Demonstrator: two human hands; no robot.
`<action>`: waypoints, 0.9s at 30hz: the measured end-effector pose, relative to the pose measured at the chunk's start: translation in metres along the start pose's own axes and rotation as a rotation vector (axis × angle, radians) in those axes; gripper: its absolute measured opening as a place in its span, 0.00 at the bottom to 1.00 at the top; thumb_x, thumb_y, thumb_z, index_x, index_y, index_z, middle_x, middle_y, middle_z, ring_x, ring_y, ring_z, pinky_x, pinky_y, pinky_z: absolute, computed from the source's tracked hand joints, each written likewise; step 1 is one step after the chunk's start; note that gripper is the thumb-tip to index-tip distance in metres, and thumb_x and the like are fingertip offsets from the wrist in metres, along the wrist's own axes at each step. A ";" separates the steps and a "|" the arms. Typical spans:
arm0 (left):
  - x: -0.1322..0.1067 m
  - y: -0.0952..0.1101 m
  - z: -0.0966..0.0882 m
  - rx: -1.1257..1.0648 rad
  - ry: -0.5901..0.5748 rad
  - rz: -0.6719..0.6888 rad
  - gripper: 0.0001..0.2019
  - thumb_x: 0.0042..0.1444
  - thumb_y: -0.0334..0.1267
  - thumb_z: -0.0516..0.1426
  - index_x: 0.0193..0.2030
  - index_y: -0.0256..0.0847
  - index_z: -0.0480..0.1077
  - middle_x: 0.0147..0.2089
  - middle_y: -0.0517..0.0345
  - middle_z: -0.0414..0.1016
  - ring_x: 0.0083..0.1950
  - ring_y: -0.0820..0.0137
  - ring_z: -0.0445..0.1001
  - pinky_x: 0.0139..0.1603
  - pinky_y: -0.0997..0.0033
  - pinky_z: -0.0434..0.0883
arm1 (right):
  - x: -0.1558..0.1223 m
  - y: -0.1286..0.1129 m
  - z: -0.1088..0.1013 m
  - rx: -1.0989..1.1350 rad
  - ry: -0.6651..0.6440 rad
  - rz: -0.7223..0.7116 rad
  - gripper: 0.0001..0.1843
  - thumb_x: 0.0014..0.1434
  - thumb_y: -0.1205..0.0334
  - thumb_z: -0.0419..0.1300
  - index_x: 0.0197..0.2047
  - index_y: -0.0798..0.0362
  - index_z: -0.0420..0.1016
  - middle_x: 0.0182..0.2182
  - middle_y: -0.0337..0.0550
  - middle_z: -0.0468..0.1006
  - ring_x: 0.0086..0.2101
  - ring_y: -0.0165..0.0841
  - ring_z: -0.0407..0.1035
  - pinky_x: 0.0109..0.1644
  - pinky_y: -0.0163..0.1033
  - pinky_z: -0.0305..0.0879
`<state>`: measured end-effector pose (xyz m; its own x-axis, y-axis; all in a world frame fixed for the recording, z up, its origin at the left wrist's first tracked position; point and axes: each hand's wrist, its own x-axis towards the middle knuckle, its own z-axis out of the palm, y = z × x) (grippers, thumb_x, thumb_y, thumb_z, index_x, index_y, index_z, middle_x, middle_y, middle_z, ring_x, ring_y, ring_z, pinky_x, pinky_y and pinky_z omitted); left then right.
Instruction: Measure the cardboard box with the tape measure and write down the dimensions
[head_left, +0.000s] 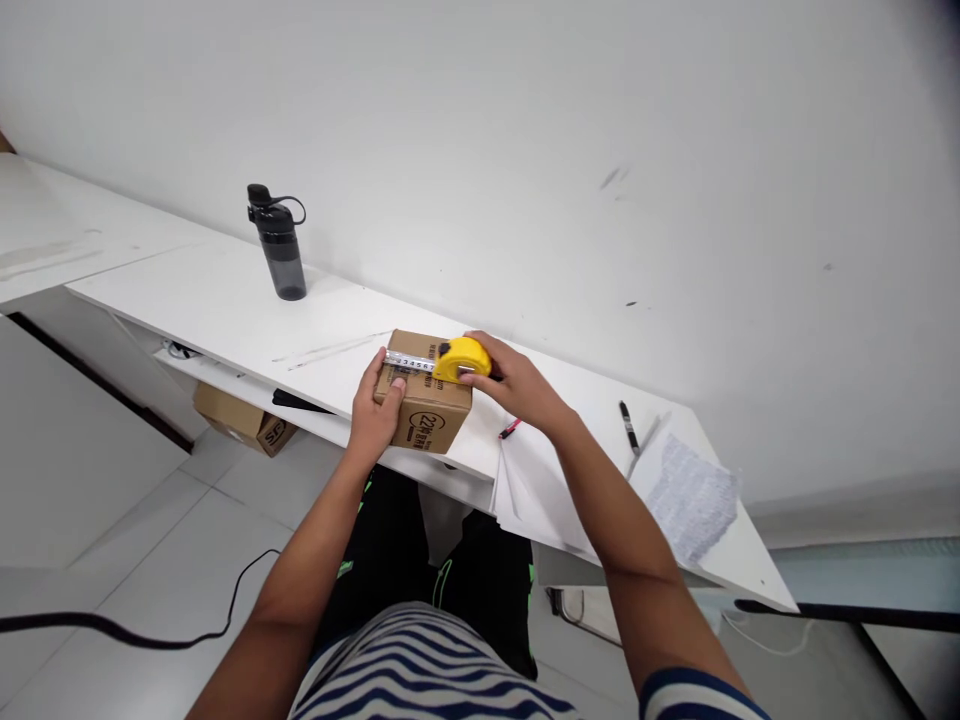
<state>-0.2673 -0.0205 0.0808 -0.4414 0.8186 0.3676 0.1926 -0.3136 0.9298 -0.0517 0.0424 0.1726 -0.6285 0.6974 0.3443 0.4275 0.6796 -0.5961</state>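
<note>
A small brown cardboard box [439, 425] with dark print sits at the front edge of the white desk. My right hand [517, 380] is closed around a yellow tape measure [463, 358] at the box's right top edge. Its pulled-out blade [411, 363] runs leftward across the box's top, with numbers showing. My left hand [376, 415] grips the left side of the box, thumb on its near top edge. The fingertips are at the blade's left end; whether they pinch it I cannot tell.
A dark water bottle [283, 250] stands at the back left of the desk [202, 285]. Right of the box lie white paper sheets [536, 490], a red pen [510, 429], a black marker [628, 425] and a written page [690, 495]. Another carton [232, 415] is below, and a cable [150, 640] crosses the floor.
</note>
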 end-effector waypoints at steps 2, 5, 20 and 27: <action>0.000 0.000 0.001 0.013 0.008 -0.001 0.27 0.60 0.42 0.57 0.67 0.45 0.63 0.67 0.54 0.65 0.68 0.59 0.63 0.69 0.61 0.60 | -0.020 0.012 -0.015 0.036 0.034 0.062 0.30 0.60 0.47 0.59 0.63 0.43 0.63 0.55 0.47 0.72 0.47 0.43 0.70 0.50 0.48 0.69; 0.002 -0.001 0.002 0.027 0.030 0.004 0.27 0.60 0.41 0.57 0.66 0.43 0.63 0.66 0.52 0.67 0.67 0.60 0.65 0.69 0.61 0.62 | -0.040 0.030 -0.028 0.081 0.062 0.131 0.31 0.58 0.46 0.62 0.62 0.43 0.64 0.53 0.46 0.73 0.42 0.39 0.71 0.47 0.46 0.71; 0.005 -0.003 0.007 0.056 -0.001 0.046 0.26 0.60 0.42 0.57 0.65 0.42 0.64 0.66 0.50 0.67 0.67 0.59 0.64 0.69 0.59 0.61 | 0.002 0.025 -0.007 0.062 0.049 0.014 0.33 0.61 0.47 0.58 0.67 0.42 0.59 0.62 0.44 0.67 0.52 0.41 0.69 0.55 0.49 0.68; 0.006 -0.003 0.008 0.031 -0.032 0.041 0.27 0.61 0.44 0.57 0.66 0.42 0.62 0.67 0.50 0.66 0.68 0.59 0.64 0.68 0.60 0.63 | 0.048 -0.007 0.029 -0.047 -0.044 -0.053 0.35 0.62 0.49 0.56 0.69 0.47 0.54 0.60 0.48 0.70 0.51 0.44 0.70 0.53 0.51 0.67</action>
<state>-0.2635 -0.0112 0.0796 -0.4046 0.8204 0.4041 0.2373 -0.3326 0.9127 -0.1036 0.0646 0.1727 -0.6788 0.6503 0.3412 0.4223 0.7258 -0.5431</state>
